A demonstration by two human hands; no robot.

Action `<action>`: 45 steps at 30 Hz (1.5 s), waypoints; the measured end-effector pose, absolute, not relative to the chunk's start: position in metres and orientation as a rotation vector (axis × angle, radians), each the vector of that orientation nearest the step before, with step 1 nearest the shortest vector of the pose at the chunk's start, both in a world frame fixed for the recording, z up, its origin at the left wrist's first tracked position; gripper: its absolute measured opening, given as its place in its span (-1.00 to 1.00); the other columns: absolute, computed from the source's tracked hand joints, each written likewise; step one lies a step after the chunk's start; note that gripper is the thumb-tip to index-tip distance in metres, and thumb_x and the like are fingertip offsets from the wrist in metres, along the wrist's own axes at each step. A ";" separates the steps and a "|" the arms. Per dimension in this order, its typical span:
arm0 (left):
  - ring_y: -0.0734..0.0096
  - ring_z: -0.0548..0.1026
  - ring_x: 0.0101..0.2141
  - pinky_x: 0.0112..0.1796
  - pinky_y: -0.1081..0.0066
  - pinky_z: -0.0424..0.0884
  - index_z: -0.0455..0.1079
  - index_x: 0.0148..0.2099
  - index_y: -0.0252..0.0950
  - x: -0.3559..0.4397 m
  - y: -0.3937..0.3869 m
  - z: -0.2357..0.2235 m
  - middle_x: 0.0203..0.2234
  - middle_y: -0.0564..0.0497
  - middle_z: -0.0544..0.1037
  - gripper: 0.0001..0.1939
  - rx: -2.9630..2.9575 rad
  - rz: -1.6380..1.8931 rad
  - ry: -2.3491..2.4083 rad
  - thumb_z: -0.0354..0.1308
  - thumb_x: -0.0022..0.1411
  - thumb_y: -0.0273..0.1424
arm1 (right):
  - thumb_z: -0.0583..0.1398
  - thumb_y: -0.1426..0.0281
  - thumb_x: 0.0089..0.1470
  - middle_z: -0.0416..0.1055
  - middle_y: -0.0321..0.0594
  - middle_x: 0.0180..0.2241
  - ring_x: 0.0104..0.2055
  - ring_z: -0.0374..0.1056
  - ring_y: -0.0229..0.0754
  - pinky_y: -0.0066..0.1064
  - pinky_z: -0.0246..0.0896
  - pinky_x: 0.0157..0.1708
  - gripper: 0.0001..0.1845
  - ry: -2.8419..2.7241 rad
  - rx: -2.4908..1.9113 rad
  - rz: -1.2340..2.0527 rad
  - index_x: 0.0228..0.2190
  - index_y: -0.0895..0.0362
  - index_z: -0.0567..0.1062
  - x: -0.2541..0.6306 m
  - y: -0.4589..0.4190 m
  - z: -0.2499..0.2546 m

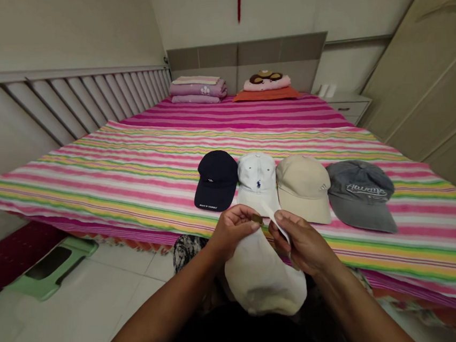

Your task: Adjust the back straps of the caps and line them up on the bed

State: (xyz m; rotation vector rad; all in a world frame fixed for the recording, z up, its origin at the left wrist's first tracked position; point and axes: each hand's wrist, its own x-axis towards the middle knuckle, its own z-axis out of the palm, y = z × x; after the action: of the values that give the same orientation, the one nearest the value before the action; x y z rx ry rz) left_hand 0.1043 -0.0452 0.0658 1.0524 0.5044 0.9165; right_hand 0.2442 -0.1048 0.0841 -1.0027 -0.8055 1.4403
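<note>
I hold a white cap (262, 278) in front of me, its crown hanging down over my lap. My left hand (233, 229) pinches the cap's back at a small brass buckle (257, 219). My right hand (303, 239) grips the white strap (278, 221) that runs from the buckle. Both hands are closed on the cap. Beyond them, on the striped bed (131, 175), lies a row of caps: a navy cap (216, 180), a white cap with a small blue logo (258, 181), a beige cap (304, 188) and a grey cap (361, 193).
Folded bedding (198, 89) and a pink pillow with a plush toy (267, 84) lie at the headboard. A white nightstand (346, 106) and wardrobe doors (432, 76) stand at the right. A green stool (51, 266) sits on the tiled floor at the left.
</note>
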 end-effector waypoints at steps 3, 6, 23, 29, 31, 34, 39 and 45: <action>0.55 0.39 -0.58 -0.49 0.52 0.29 0.36 -0.40 -0.36 0.105 -0.043 0.065 -0.57 0.03 0.50 -0.72 0.866 0.862 0.467 0.33 -0.23 -0.41 | 0.24 0.26 -0.15 0.21 -0.39 -0.75 -0.74 -0.06 -0.46 -0.56 -0.23 -0.71 -0.72 -0.768 -1.054 1.398 -0.65 0.18 0.32 0.246 -0.105 0.085; 0.55 0.40 -0.59 -0.55 0.56 0.27 0.35 -0.41 -0.36 0.106 -0.042 0.064 -0.58 0.02 0.50 -0.69 0.774 0.861 0.437 0.34 -0.28 -0.41 | 0.22 0.26 -0.15 0.19 -0.39 -0.77 -0.74 -0.05 -0.44 -0.55 -0.26 -0.71 -0.73 -0.761 -1.069 1.385 -0.66 0.18 0.32 0.247 -0.106 0.086; 0.53 0.42 -0.60 -0.53 0.54 0.34 0.35 -0.38 -0.36 0.105 -0.042 0.052 -0.62 0.09 0.46 -0.68 0.686 0.872 0.378 0.34 -0.26 -0.43 | 0.17 0.28 -0.11 0.14 -0.42 -0.83 -0.77 -0.07 -0.41 -0.52 -0.28 -0.72 -0.72 -0.858 -1.091 1.460 -0.68 0.15 0.27 0.243 -0.109 0.083; 0.56 0.41 -0.62 -0.56 0.56 0.32 0.36 -0.40 -0.36 0.105 -0.043 0.053 -0.60 0.09 0.46 -0.69 0.694 0.887 0.357 0.34 -0.27 -0.44 | 0.19 0.26 -0.10 0.16 -0.42 -0.81 -0.77 -0.06 -0.42 -0.52 -0.26 -0.73 -0.72 -0.809 -1.070 1.474 -0.65 0.15 0.28 0.240 -0.108 0.080; 0.57 0.41 -0.62 -0.57 0.57 0.32 0.36 -0.40 -0.36 0.104 -0.044 0.054 -0.59 0.09 0.47 -0.70 0.710 0.889 0.356 0.34 -0.27 -0.45 | 0.20 0.26 -0.12 0.17 -0.41 -0.79 -0.75 -0.04 -0.43 -0.54 -0.24 -0.72 -0.71 -0.804 -1.056 1.473 -0.66 0.16 0.28 0.239 -0.107 0.079; 0.54 0.43 -0.61 -0.56 0.55 0.34 0.36 -0.41 -0.37 0.103 -0.045 0.054 -0.59 0.07 0.48 -0.71 0.745 0.884 0.365 0.34 -0.26 -0.45 | 0.20 0.25 -0.12 0.19 -0.40 -0.77 -0.76 -0.06 -0.46 -0.55 -0.26 -0.73 -0.71 -0.802 -1.052 1.509 -0.66 0.17 0.29 0.238 -0.107 0.079; 0.56 0.42 -0.60 -0.55 0.55 0.33 0.37 -0.41 -0.38 0.102 -0.045 0.055 -0.59 0.07 0.48 -0.72 0.767 0.902 0.366 0.34 -0.25 -0.45 | 0.19 0.20 -0.09 0.19 -0.40 -0.77 -0.77 -0.05 -0.44 -0.54 -0.25 -0.75 -0.69 -0.870 -1.072 1.526 -0.63 0.16 0.29 0.240 -0.107 0.082; 0.59 0.39 -0.60 -0.55 0.56 0.29 0.39 -0.42 -0.37 0.102 -0.045 0.057 -0.57 0.07 0.47 -0.74 0.795 0.908 0.378 0.34 -0.26 -0.46 | 0.25 0.27 -0.16 0.20 -0.40 -0.74 -0.74 -0.02 -0.46 -0.56 -0.23 -0.72 -0.72 -0.911 -1.160 1.445 -0.64 0.18 0.32 0.241 -0.105 0.083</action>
State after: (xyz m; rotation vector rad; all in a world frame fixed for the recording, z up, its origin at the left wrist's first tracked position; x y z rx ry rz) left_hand 0.1018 -0.0454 0.0569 0.7952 0.3782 0.9082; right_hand 0.2410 -0.1048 0.0829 -1.1599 -0.9109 1.4453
